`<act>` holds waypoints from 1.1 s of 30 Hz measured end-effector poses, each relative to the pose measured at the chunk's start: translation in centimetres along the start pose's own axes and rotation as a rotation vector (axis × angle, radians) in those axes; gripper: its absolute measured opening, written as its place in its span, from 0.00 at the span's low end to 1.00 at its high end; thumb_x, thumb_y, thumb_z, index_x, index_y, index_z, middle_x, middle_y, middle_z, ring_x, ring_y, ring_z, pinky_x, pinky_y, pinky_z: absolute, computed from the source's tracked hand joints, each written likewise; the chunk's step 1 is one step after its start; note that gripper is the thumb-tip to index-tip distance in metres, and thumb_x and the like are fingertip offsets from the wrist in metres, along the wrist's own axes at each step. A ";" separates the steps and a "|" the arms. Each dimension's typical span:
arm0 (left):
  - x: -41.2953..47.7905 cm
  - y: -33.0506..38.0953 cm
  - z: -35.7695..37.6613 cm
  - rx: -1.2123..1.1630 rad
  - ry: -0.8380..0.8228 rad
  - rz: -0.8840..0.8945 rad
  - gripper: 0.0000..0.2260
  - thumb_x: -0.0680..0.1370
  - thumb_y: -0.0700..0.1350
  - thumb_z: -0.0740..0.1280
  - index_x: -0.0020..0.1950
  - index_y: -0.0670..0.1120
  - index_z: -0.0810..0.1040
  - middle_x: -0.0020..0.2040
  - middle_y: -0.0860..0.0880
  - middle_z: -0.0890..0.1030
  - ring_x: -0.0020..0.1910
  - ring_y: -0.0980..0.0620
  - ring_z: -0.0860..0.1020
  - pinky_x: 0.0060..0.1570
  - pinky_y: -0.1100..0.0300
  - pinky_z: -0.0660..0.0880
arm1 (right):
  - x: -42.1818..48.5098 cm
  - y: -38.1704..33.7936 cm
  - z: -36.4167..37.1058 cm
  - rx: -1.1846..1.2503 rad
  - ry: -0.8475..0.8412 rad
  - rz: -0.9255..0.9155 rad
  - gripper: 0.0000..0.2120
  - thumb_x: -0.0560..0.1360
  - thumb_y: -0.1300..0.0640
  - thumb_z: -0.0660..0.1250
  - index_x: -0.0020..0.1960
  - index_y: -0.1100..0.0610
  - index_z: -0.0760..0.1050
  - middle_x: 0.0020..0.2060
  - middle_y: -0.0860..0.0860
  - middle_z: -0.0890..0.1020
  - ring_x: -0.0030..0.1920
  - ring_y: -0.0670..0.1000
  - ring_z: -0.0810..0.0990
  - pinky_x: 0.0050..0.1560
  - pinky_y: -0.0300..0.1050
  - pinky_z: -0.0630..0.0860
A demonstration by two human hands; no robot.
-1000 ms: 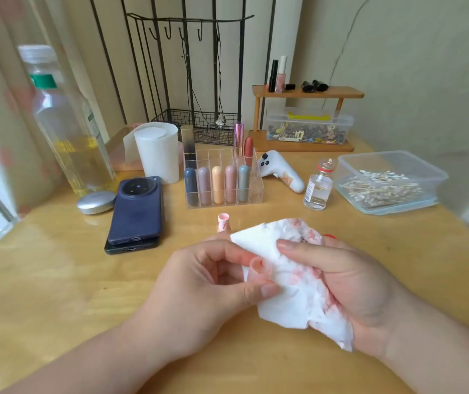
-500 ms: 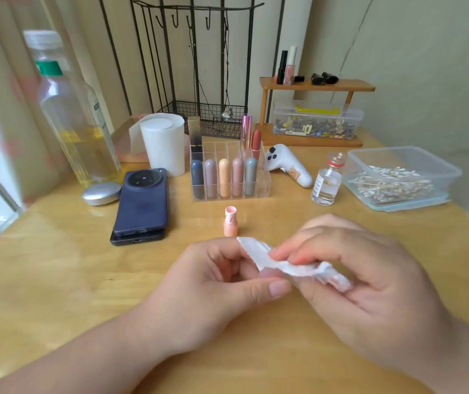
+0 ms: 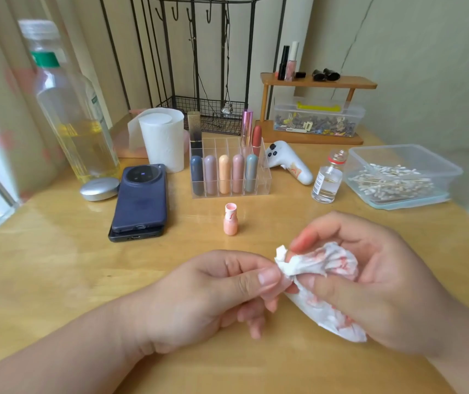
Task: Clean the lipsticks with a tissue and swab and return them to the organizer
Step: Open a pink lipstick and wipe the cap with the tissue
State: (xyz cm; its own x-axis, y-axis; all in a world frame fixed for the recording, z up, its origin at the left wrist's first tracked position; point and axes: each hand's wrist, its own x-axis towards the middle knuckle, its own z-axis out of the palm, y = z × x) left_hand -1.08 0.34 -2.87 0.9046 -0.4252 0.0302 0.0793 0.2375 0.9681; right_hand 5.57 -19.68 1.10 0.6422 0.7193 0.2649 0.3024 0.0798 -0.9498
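The left hand point(image 3: 213, 288) pinches the tissue point(image 3: 321, 265) end; right hand point(image 3: 384, 285) grips its wad (red-stained); 1 lipstick point(image 3: 230, 223) stands beyond.

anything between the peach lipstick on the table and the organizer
Nothing visible: only bare table lies between the peach lipstick and the clear organizer behind it. Left hand and right hand hold the tissue, nearer.

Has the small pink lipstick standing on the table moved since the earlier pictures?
No. The pink lipstick stands upright in front of the organizer, in line with its orange tube, as before; only the camera shifted.
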 end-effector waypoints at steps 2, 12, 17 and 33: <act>0.0 0.0 0.0 -0.026 -0.010 0.009 0.11 0.82 0.46 0.63 0.42 0.48 0.82 0.40 0.47 0.74 0.34 0.53 0.66 0.42 0.56 0.74 | 0.1 -0.1 0.1 0.096 -0.026 0.033 0.11 0.70 0.69 0.68 0.47 0.55 0.79 0.36 0.51 0.83 0.34 0.46 0.80 0.34 0.36 0.75; 0.1 -0.4 -1.1 -0.261 -0.053 -0.039 0.11 0.81 0.48 0.66 0.44 0.42 0.79 0.37 0.47 0.71 0.31 0.55 0.64 0.40 0.58 0.75 | 0.0 -0.2 0.8 -0.152 -0.005 0.055 0.18 0.72 0.65 0.75 0.54 0.46 0.79 0.44 0.52 0.87 0.45 0.52 0.86 0.41 0.46 0.82; 0.1 -0.4 -0.7 -0.293 -0.114 -0.150 0.13 0.84 0.46 0.61 0.45 0.42 0.80 0.37 0.46 0.70 0.32 0.55 0.64 0.41 0.57 0.77 | 0.3 -0.7 1.0 -0.069 -0.149 0.142 0.31 0.73 0.72 0.71 0.61 0.38 0.76 0.45 0.53 0.87 0.46 0.50 0.87 0.47 0.41 0.81; 0.1 0.4 0.5 -0.283 0.192 -0.170 0.19 0.76 0.53 0.69 0.49 0.35 0.82 0.34 0.43 0.73 0.27 0.51 0.70 0.29 0.57 0.75 | 0.5 0.0 1.0 -0.204 0.061 0.024 0.30 0.72 0.73 0.71 0.57 0.38 0.79 0.38 0.50 0.87 0.39 0.45 0.85 0.40 0.33 0.78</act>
State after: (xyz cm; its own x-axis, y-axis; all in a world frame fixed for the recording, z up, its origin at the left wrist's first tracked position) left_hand -1.12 -0.05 -2.39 0.9285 -0.3141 -0.1978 0.3230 0.4212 0.8475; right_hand 5.15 -18.63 1.04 0.6904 0.6757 0.2585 0.4191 -0.0823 -0.9042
